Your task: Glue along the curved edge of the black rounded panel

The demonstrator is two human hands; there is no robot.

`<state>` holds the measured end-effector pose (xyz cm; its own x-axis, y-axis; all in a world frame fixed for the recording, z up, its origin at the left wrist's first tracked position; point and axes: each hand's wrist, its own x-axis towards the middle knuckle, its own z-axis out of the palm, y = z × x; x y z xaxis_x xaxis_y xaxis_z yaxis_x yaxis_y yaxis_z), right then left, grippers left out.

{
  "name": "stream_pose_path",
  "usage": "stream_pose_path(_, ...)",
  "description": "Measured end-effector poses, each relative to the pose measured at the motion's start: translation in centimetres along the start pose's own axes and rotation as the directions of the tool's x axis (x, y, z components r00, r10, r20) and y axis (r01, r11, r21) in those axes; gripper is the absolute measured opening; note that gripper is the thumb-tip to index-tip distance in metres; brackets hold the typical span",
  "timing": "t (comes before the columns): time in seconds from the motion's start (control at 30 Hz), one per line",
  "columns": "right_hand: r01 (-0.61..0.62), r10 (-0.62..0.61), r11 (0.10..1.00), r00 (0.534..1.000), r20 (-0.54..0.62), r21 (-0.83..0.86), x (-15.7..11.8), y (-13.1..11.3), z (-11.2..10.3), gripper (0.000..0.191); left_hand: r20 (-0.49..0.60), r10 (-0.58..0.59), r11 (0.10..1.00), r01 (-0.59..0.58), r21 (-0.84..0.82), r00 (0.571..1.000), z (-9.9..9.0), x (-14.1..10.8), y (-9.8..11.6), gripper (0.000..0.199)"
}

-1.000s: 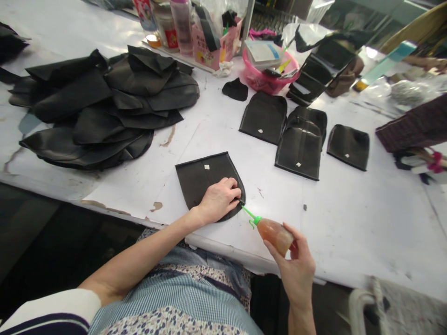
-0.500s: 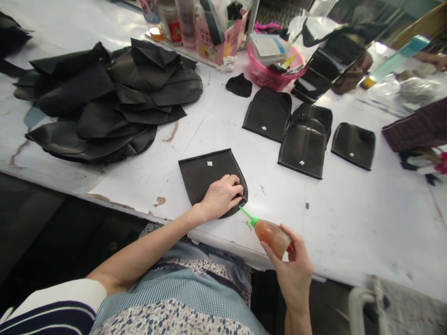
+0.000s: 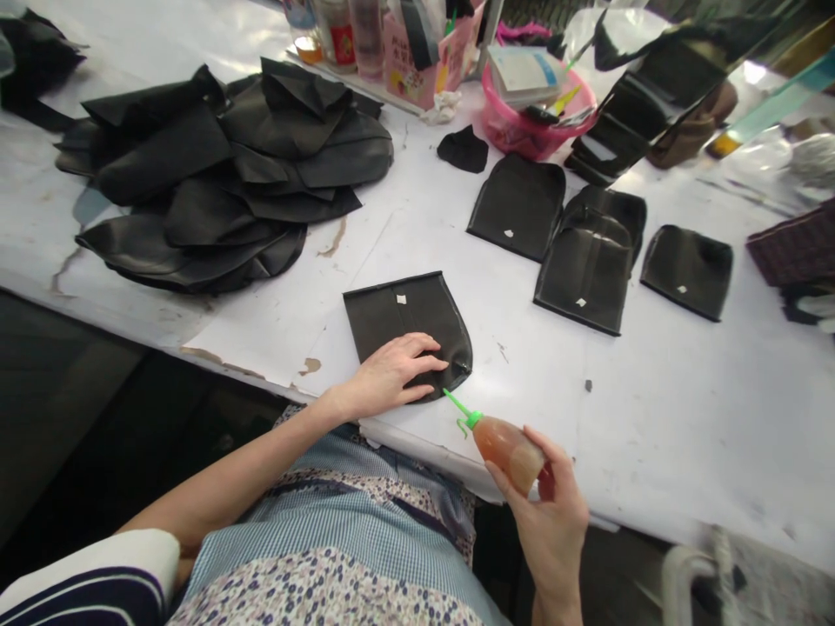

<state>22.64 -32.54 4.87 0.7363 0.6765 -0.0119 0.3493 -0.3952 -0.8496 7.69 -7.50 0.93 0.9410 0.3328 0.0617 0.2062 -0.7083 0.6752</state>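
Note:
A black leather-like piece (image 3: 417, 313) with a curved edge and a small white tag lies flat near the table's front edge. My left hand (image 3: 397, 372) rests on it with fingers stretched out, close to the curved end. In my right hand (image 3: 551, 496) is a squeeze bottle (image 3: 509, 448) of amber-brown glue-like liquid, tilted toward the piece. Its thin green nozzle tip is at the curved edge, beside my left fingers; whether it touches I cannot tell. The green cap hangs from the nozzle's base.
To the left lies a heap of black cut pieces (image 3: 228, 174). Several similar tagged black pieces (image 3: 580, 269) lie at the right. Behind them stand a pink basket (image 3: 522, 130) with small items and a pink box (image 3: 410, 65). A dark woven basket (image 3: 792, 243) is at the far right.
My left fingers have gone from bent at the curved edge to stretched out, farther left on the piece. The bottle's tip has shifted slightly along the edge. The view has shifted a little.

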Motion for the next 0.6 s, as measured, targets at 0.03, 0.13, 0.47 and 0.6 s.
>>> stream_pose_path(0.03,0.002,-0.002,1.0,1.0,0.003,-0.001,-0.1,-0.1,0.1,0.051,-0.007,-0.003,1.0,0.003,0.008,1.0,0.2,-0.1,0.0,0.033)
stream_pose_path(0.13,0.013,-0.013,1.0,1.0,-0.004,-0.015,-0.2,-0.3,0.2,0.051,-0.023,-0.005,0.999,0.006,0.036,1.0,0.6,-0.2,0.1,0.033)
stream_pose_path(0.47,0.072,-0.072,0.996,0.997,0.015,-0.052,-0.7,-1.1,0.9,0.049,-0.071,0.019,0.994,-0.012,0.109,0.997,1.3,-0.8,0.4,0.035)
stream_pose_path(0.6,0.073,-0.071,0.995,0.997,0.034,-0.062,-0.8,-1.4,1.0,0.049,-0.076,0.035,0.989,-0.023,0.146,0.997,1.8,-0.8,0.4,0.037)
